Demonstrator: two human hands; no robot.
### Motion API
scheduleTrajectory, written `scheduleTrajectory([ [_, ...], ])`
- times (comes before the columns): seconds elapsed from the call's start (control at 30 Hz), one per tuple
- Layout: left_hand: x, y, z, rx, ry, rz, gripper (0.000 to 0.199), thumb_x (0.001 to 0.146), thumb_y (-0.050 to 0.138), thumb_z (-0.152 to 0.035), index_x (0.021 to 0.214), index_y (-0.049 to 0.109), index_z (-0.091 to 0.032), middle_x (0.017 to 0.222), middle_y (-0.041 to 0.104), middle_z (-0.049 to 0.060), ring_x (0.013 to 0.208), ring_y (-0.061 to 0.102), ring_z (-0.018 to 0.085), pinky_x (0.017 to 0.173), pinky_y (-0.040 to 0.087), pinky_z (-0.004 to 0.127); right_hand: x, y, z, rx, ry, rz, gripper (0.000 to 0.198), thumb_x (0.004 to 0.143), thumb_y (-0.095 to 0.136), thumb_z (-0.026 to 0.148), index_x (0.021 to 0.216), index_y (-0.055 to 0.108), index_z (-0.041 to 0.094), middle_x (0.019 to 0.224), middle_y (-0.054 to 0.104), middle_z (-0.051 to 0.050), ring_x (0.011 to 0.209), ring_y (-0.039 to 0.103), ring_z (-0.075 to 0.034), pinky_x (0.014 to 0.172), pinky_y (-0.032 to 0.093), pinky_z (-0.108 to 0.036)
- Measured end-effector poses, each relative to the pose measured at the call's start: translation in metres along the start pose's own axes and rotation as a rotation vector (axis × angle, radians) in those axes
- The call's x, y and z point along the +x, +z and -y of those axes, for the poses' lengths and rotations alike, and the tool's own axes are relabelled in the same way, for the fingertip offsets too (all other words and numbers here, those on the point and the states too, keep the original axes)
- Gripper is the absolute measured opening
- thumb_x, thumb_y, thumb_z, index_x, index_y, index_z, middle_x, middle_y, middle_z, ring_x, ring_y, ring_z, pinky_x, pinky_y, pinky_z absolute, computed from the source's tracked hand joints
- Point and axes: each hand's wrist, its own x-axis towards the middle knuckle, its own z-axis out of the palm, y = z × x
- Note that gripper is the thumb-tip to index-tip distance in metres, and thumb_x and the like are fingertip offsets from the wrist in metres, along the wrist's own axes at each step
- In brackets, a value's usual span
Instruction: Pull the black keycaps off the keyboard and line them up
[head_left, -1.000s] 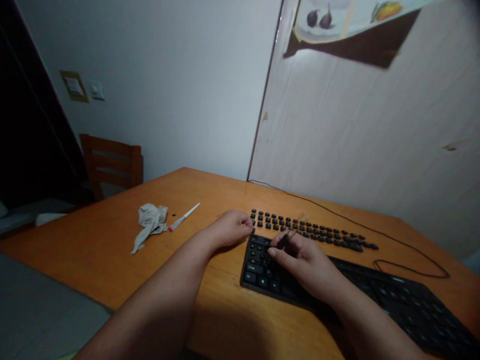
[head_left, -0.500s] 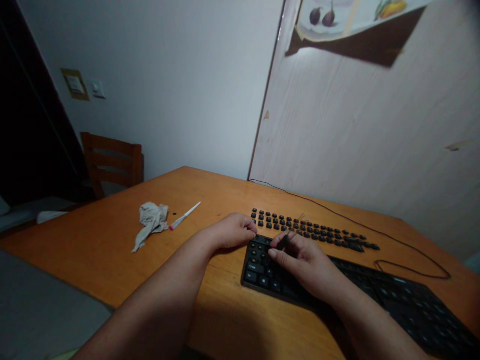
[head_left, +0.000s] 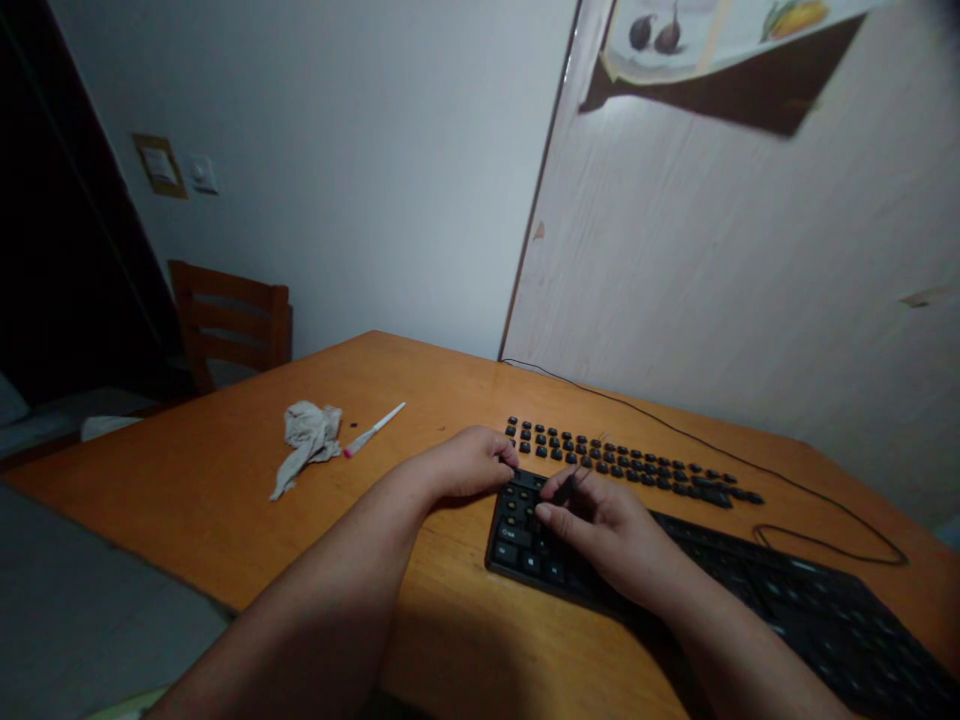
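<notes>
A black keyboard [head_left: 784,580] lies slantwise on the table, with several keycaps off at its left end, where light key posts show. My left hand [head_left: 484,463] is at its far left corner, thumb and fingers closed on the edge there; what lies between the fingertips is hidden. Over the bare posts, my right hand [head_left: 592,510] pinches a small dark object [head_left: 568,487], its kind not clear. Just beyond both hands, loose black keycaps [head_left: 580,450] are laid out in rows.
On the left of the wooden table [head_left: 292,550] are a crumpled grey cloth [head_left: 311,440], a white stick-like tool [head_left: 382,425] with a pink end, and a small dark piece [head_left: 353,425]. A black cable [head_left: 675,418] runs behind the keycaps. A wooden chair [head_left: 232,320] stands beyond.
The whole view has shifted slightly, with things sitting a little further right. Both hands keep nearly the same places on the keyboard, and the right still pinches the dark object.
</notes>
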Motion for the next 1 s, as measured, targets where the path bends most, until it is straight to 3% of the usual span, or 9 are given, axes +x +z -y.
scheduleTrajectory([
  [0.67, -0.003, 0.001, -0.008, 0.029, -0.011, -0.023, 0.021, 0.069, 0.054, -0.02, 0.085, 0.067, -0.015, 0.071, 0.062, 0.0, 0.063, 0.051, 0.013, 0.051, 0.032, 0.021, -0.004, 0.004, 0.002, -0.229, -0.047, -0.025, 0.014, 0.086, 0.061, 0.033, 0.095, 0.062, 0.023, 0.081, 0.064, -0.001, 0.072, 0.057, -0.017, 0.064, 0.04, -0.028],
  [1.0, -0.006, 0.002, -0.012, 0.039, -0.007, 0.033, 0.028, 0.069, 0.066, -0.032, 0.092, 0.063, -0.017, 0.063, 0.048, -0.005, 0.056, 0.041, 0.01, 0.049, 0.027, 0.022, 0.002, 0.007, -0.003, -0.116, -0.023, -0.075, 0.014, 0.088, 0.058, 0.033, 0.09, 0.059, 0.02, 0.071, 0.058, 0.001, 0.063, 0.051, -0.014, 0.059, 0.039, -0.026],
])
